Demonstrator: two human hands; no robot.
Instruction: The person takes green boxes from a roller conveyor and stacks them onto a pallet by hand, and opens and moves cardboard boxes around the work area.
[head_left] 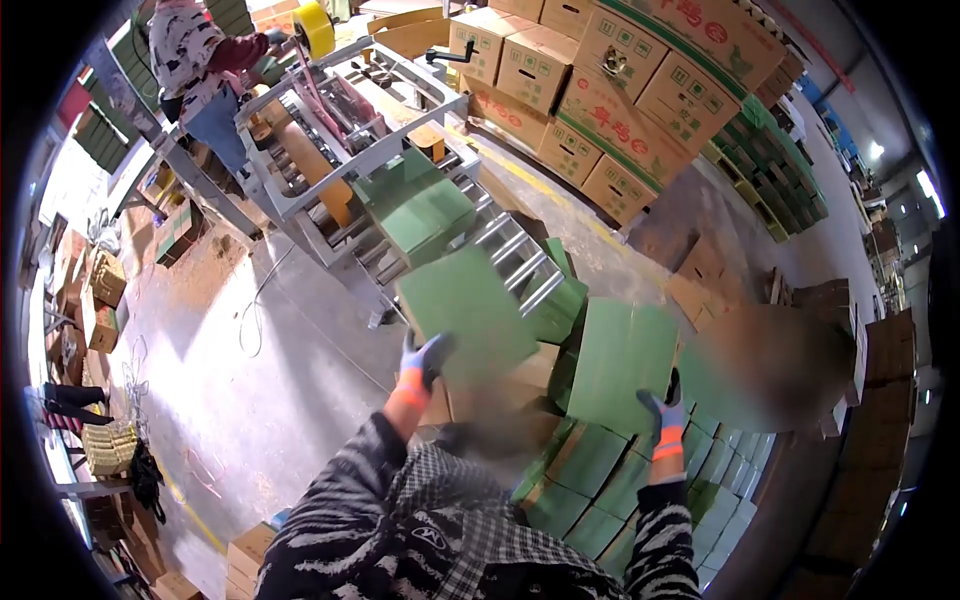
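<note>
My left hand (428,360), in a grey glove with an orange cuff, grips the near left edge of a green cardboard box (466,305). That box is tilted beside the end of the roller conveyor (515,250). My right hand (664,410), gloved alike, holds the lower right corner of a second green box (622,355). Rows of green boxes (590,462) lie below my right hand. Another green box (420,205) rests on the rollers farther up. A blurred patch hides what lies between my arms.
A metal-framed taping machine (345,125) with a yellow tape roll (315,28) straddles the conveyor. Another person (205,75) stands beside it. Brown printed cartons (620,100) are stacked behind the conveyor. A cable (258,310) lies on the floor to the left.
</note>
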